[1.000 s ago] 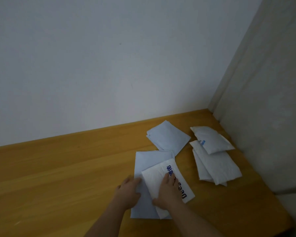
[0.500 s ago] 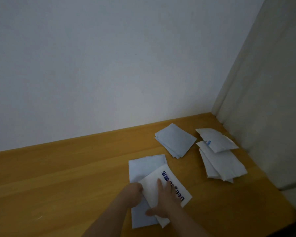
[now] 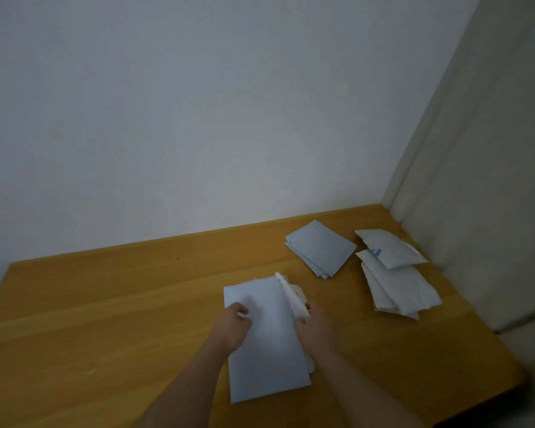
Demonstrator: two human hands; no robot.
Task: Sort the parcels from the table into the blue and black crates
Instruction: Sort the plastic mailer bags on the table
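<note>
Tilted up on edge since a moment before, the white parcel (image 3: 291, 296) was pinched by the right hand (image 3: 317, 330) above the flat grey parcel (image 3: 267, 341) on the table (image 3: 105, 304); the left hand (image 3: 232, 329), fingers curled, rested on that parcel.

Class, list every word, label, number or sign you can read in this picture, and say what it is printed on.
No text can be read.
Small blue mark on the puffy white padded parcel at the top of the right-hand pile: too small and blurred to read.
Thin white parcel gripped by the right hand: tilted edge-on, no print shows.
Flat pale grey parcels: no print visible.
</note>
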